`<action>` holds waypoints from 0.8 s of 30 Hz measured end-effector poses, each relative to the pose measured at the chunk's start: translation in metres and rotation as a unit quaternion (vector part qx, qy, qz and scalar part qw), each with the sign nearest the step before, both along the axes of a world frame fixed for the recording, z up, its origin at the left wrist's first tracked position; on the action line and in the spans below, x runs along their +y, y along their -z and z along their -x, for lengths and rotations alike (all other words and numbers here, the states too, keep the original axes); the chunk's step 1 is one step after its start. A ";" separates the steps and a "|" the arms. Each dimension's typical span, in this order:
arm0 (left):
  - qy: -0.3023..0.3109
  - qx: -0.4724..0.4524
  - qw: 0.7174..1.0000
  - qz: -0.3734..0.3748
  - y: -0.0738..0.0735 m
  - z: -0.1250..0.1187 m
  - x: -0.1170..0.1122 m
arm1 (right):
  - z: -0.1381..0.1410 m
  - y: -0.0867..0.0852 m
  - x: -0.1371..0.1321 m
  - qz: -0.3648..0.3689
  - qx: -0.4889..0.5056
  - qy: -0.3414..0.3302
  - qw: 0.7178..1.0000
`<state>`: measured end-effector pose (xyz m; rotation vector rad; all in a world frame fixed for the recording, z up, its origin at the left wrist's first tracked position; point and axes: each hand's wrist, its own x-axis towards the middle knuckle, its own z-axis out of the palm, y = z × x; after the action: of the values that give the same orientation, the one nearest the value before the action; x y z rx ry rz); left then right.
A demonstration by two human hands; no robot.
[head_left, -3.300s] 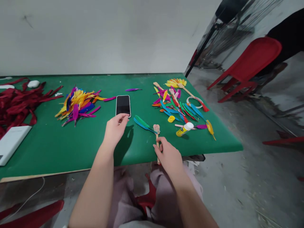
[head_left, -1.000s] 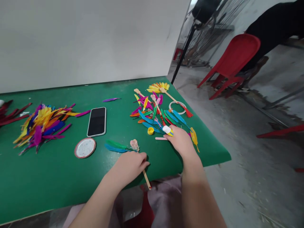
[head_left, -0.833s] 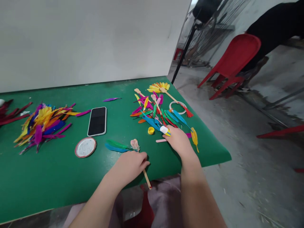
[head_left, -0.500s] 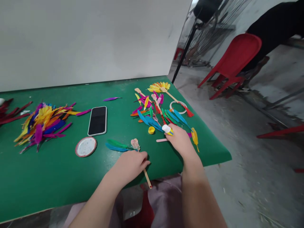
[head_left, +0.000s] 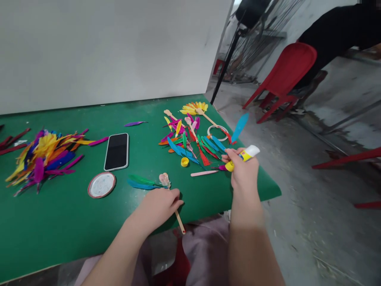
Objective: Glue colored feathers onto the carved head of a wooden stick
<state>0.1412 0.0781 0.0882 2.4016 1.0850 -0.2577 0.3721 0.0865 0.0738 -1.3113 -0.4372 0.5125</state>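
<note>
My left hand is closed around a thin wooden stick near the front edge of the table. The stick's rounded, whitish head pokes out above my fingers. A green feather and a blue feather lie against that head, pointing left. My right hand grips a yellow glue stick, its white end tilted up to the right. Beyond its fingertips a blue feather stands up, seemingly pinched in them. A yellow cap and a pale flat stick lie between my hands.
Loose feathers, wooden sticks and a white ring cover the table's right part. A yellow feather fan lies behind them. Leftward are a phone, a round lid and a feather heap. A person sits beyond, by a red chair.
My right hand has moved right and turned, so the glue stick's white end now points up and right. A blue feather has risen with it. My left hand stays on the wooden stick.
</note>
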 end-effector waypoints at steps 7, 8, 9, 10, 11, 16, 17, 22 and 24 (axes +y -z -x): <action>-0.025 -0.093 0.995 -0.023 -0.001 0.001 0.003 | 0.020 -0.002 -0.003 -0.001 0.065 -0.151 0.986; -0.035 -0.113 0.993 -0.022 -0.001 0.000 0.003 | 0.023 -0.002 -0.003 0.002 0.062 -0.162 0.985; -0.046 -0.126 0.991 -0.021 -0.001 0.000 0.004 | 0.025 -0.001 -0.003 0.005 0.057 -0.173 0.983; -0.056 -0.133 0.989 -0.020 -0.001 0.000 0.004 | 0.027 0.000 -0.002 0.009 0.052 -0.184 0.982; -0.064 -0.136 0.988 -0.020 -0.001 0.000 0.004 | 0.028 0.000 -0.002 0.013 0.047 -0.194 0.980; -0.075 -0.146 0.986 -0.029 0.003 0.000 0.005 | 0.031 0.001 -0.002 0.033 0.027 -0.200 0.979; -0.075 -0.148 0.986 -0.032 0.004 0.000 0.005 | 0.031 0.001 -0.002 0.038 0.023 -0.199 0.979; -0.082 -0.166 0.982 -0.041 0.007 -0.001 0.005 | 0.034 0.002 -0.002 0.064 -0.023 -0.201 0.977; -0.087 -0.177 0.979 -0.043 0.008 -0.001 0.006 | 0.035 0.003 -0.002 0.075 -0.056 -0.200 0.975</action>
<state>0.1427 0.0838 0.0799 2.2899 1.1451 0.2730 0.3374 0.0841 0.0704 -1.4063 -0.7761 0.8221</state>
